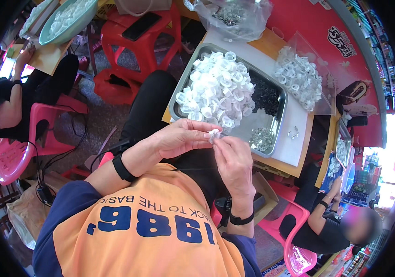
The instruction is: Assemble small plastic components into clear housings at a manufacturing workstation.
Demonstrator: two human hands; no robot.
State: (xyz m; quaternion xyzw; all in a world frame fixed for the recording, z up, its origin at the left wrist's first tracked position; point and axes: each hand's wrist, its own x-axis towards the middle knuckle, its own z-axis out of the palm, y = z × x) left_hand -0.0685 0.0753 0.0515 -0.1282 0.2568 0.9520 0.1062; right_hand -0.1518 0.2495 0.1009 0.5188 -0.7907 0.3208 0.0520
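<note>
Piece [214, 135] is pinched between left hand [186, 137] and right hand [234, 161], near the tray's [246, 127] near edge; fingers of both are clamped on it. White plastic, probably light, stiffish, maybe slippery; best gripped by its outer wall, gently (thin walls, might crack). Facing and long axis can't be told: too small, partly covered. Beyond, similar pieces [218, 87] are heaped at all angles; tray is set on counter [304, 156].
</note>
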